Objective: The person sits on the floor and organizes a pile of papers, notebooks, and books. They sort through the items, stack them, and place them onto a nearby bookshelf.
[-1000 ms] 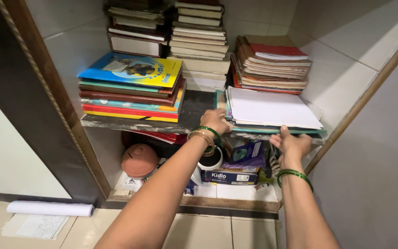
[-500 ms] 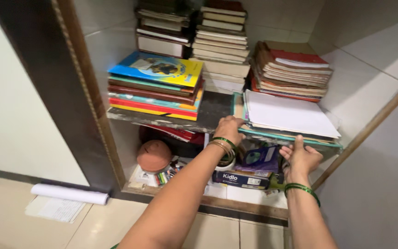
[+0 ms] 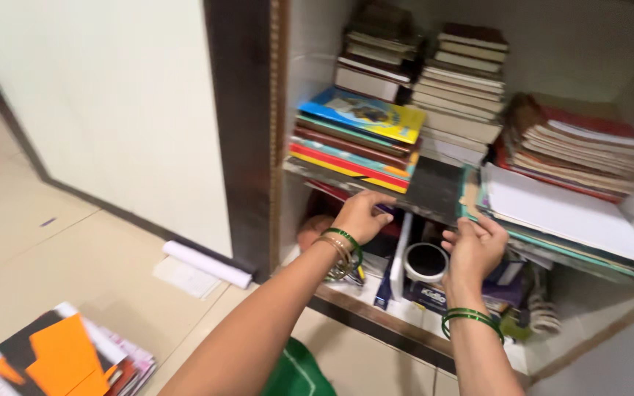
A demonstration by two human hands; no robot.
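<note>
In the tiled wall niche, your left hand [image 3: 361,215] and right hand [image 3: 473,246] rest half open at the dark stone shelf [image 3: 434,192] edge, gripping nothing, beside the white-sheeted paper pile [image 3: 559,213].

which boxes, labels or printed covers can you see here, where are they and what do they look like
Box: lower shelf, under the white cup, flat, dark blue with white print.
Top book: upper shelf, left stack, blue and yellow cover with a picture.
Magazines: floor, bottom left, orange, black and red covers.
Paper roll: floor by the frame, white.
No screens or signs.
</note>
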